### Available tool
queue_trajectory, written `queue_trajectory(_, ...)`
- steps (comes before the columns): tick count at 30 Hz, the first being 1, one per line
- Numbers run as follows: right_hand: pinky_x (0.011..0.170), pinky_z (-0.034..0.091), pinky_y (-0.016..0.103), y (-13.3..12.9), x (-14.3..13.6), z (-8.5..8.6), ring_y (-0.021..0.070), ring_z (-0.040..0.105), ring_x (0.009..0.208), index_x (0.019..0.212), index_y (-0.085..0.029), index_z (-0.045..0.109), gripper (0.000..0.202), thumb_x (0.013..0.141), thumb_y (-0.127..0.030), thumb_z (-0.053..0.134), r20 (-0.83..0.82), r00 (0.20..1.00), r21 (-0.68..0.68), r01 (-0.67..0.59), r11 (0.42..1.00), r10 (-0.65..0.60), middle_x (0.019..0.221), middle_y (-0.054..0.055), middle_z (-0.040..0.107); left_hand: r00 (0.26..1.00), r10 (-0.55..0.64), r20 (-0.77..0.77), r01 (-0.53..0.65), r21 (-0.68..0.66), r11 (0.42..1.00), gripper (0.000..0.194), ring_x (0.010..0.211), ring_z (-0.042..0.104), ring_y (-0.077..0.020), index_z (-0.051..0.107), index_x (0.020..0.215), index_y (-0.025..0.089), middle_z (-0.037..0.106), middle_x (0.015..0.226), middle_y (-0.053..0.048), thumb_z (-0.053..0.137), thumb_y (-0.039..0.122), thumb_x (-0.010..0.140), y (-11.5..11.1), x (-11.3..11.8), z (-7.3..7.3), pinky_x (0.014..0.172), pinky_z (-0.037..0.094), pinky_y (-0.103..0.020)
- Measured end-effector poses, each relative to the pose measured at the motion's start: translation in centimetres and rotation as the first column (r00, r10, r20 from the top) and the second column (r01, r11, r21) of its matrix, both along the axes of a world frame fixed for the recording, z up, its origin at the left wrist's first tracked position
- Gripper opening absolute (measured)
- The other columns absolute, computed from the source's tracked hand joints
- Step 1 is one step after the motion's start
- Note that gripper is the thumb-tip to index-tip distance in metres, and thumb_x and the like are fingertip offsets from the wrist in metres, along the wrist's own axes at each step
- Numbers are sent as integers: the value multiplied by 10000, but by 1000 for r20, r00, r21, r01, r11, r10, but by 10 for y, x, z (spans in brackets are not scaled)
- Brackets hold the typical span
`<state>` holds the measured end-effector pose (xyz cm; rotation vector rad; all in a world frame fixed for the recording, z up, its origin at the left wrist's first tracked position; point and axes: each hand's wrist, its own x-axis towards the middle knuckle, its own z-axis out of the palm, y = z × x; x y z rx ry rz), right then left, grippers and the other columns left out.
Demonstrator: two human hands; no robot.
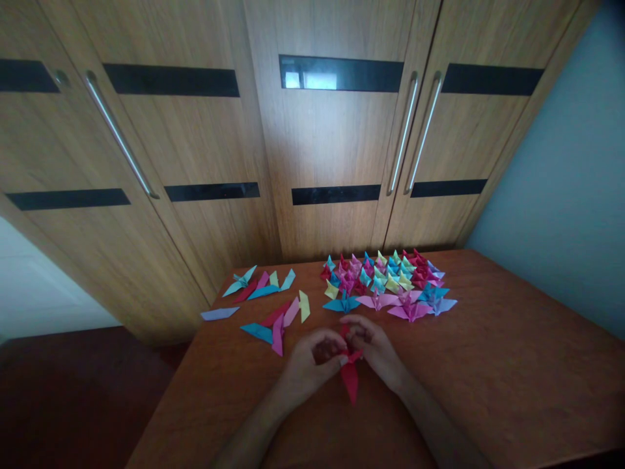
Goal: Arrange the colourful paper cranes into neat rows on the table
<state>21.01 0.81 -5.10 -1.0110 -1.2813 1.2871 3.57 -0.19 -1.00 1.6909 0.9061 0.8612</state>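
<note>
There're 2 hands (308, 366), 1 held red ppr. (350, 383), abt. 12 ppr. pcs. (278, 335) on L.

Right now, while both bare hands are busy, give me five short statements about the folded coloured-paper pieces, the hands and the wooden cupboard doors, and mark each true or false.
1. The bare left hand and the bare right hand hold one red folded-paper piece. True.
2. The lilac folded-paper strip lies left of the cluster of multicoloured folded-paper cranes. True.
3. That cluster sits on the floor. False: it is on the brown wooden table.
4. The right hand rests flat on the table. False: it holds the red piece.
5. The horizontal strips across the wooden cupboard doors are white. False: they are black.
</note>
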Motion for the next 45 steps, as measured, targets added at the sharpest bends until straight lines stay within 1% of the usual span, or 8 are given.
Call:
queue_trajectory(7, 521, 352, 212, 0, 1, -3, 90, 461, 540, 998, -199, 577, 274, 736, -280, 580, 21, 1000, 21, -14, 1000, 14, 628, -50, 509, 1000, -23, 10, 23, -40, 999, 100, 756, 589, -167, 650, 777, 162, 653, 778, -27, 637, 261, 775, 2, 2, -6, 709, 446, -258)
queue_trajectory(15, 515, 350, 211, -1, 3, -3, 90, 460, 541, 1010, -207, 582, 260, 761, -280, 578, 36, 998, 23, -43, 999, 42, 644, -47, 513, 985, -135, 107, 133, 27, 991, 104, 778, 579, -165, 686, 778, 159, 645, 833, -49, 679, 262, 769, 1, 0, 1, 703, 432, -257)
queue_trajectory(22, 503, 349, 201, -5, 2, -3, 83, 467, 540, 1007, -205, 597, 269, 740, -209, 567, 25, 993, 14, -114, 993, 113, 659, -44, 530, 966, -252, 51, 246, 99, 964, 74, 871, 562, -185, 700, 765, 179, 642, 823, -49, 679, 249, 777, 0, 0, 2, 809, 406, -291)
queue_trajectory(27, 536, 365, 209, -3, 1, 1, 89, 478, 565, 1005, -201, 587, 277, 729, -229, 584, -16, 998, 10, -63, 998, 63, 647, -46, 528, 987, -130, 97, 122, 87, 989, 113, 761, 525, -147, 664, 794, 169, 582, 833, -37, 635, 277, 810, 3, 0, -2, 679, 396, -247)
queue_trajectory(32, 463, 332, 192, 4, 3, -2, 78, 444, 502, 1097, -216, 522, 402, 729, -325, 642, -64, 997, 4, 35, 999, -34, 635, -59, 521, 995, -15, 94, 5, 96, 995, 253, 824, 510, -155, 627, 979, 203, 555, 950, -34, 689, 292, 750, 5, -1, -6, 704, 405, -243)
queue_trajectory(37, 382, 314, 181, 6, 4, -2, 73, 425, 437, 1190, -230, 431, 544, 718, -359, 669, -86, 989, 28, 127, 992, -124, 643, -60, 553, 974, 195, 116, -188, -69, 980, 191, 734, 525, -139, 551, 856, 187, 545, 774, 8, 608, 360, 797, 12, -3, -16, 640, 400, -222)
queue_trajectory(41, 386, 372, 183, 4, 3, 4, 98, 504, 480, 1231, -248, 378, 647, 686, -348, 710, -112, 978, 25, 178, 984, -174, 666, -57, 581, 991, 125, 58, -110, -214, 971, 283, 637, 533, -135, 550, 816, 175, 563, 696, 9, 546, 457, 817, 15, -2, -21, 557, 389, -217)
queue_trajectory(45, 425, 431, 202, 1, 2, 6, 112, 565, 517, 1168, -252, 428, 590, 671, -359, 729, -129, 980, -7, 155, 988, -155, 712, -41, 621, 998, 53, 19, -48, -185, 982, 255, 695, 566, -148, 596, 865, 164, 620, 760, -12, 587, 409, 791, 14, 1, -24, 630, 417, -232)
